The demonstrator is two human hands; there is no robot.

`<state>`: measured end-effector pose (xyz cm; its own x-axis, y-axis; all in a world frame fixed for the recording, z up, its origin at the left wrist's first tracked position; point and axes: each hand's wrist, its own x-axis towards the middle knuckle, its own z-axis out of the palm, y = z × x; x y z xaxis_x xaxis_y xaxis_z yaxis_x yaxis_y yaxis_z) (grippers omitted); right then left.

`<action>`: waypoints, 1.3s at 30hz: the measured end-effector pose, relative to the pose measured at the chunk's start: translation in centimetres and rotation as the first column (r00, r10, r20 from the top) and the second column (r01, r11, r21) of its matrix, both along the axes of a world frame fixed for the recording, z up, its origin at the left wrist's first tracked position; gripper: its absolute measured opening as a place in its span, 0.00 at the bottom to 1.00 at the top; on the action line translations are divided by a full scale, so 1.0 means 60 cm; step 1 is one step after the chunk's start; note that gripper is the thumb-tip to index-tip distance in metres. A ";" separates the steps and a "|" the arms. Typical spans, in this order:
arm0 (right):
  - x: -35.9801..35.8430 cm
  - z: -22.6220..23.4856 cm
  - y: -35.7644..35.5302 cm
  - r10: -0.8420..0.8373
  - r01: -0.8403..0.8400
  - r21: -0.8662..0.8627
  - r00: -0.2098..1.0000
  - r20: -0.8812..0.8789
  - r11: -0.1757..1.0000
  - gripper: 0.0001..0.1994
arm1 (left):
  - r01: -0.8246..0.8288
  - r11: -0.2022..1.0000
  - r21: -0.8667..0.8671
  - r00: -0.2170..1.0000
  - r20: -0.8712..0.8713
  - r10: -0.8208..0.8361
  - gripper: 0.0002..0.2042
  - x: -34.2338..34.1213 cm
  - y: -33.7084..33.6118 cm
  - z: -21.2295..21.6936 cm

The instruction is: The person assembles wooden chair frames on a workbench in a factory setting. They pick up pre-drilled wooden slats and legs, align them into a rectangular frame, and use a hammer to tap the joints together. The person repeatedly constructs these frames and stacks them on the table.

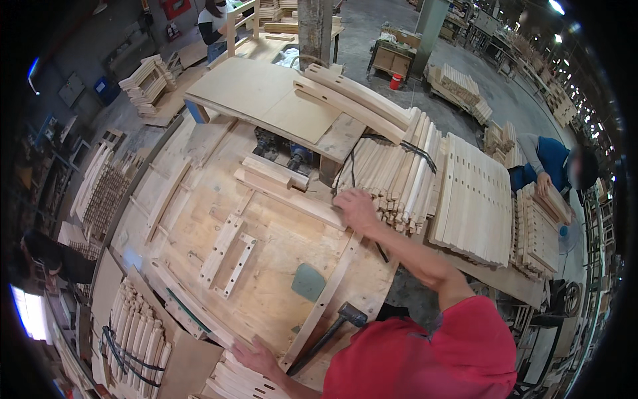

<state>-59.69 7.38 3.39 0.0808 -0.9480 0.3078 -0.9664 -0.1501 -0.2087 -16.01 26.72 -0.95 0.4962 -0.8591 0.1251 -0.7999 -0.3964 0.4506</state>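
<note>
A wooden frame lies spread on the plywood worktop (pixel 212 189). My right hand (pixel 357 210) is closed on the far right corner, at the end of a long wooden rail (pixel 292 197). From that corner a straight wooden piece (pixel 324 302) runs toward me. My left hand (pixel 256 357) rests with fingers apart by the near end of a curved wooden rail (pixel 189 300). A black mallet (pixel 349 315) lies beside the straight piece, close to my body. Inside the frame are a small slatted wooden piece (pixel 229 263) and a grey-green flat pad (pixel 308 282).
A strapped bundle of wooden sticks (pixel 389 176) and stacked slotted boards (pixel 472 199) stand at the right. A raised plywood table (pixel 266 93) is at the back. Another strapped bundle (pixel 136 336) lies lower left. A co-worker (pixel 548 163) handles wood at far right.
</note>
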 end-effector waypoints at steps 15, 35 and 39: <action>-0.139 0.035 0.034 0.627 -0.633 0.022 0.760 -0.170 0.773 0.03 | -0.008 0.983 -0.184 0.923 -0.380 -0.064 0.21 -0.070 0.017 0.074; 0.407 0.072 0.024 0.863 -0.820 -0.269 0.481 0.158 0.506 0.22 | -0.413 0.823 -0.391 0.121 -0.919 -0.376 0.17 -0.071 -0.125 0.095; 0.389 0.009 -0.087 0.813 -0.791 -0.198 0.540 0.218 0.579 0.19 | -0.453 0.882 -0.127 -0.315 -0.903 -0.292 0.17 -0.055 -0.191 0.070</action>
<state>-36.36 2.13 3.93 0.7053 -0.5029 0.4997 -0.3433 -0.8590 -0.3799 -19.32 15.25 3.26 0.3373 -0.8568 -0.3900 0.8072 0.0501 0.5882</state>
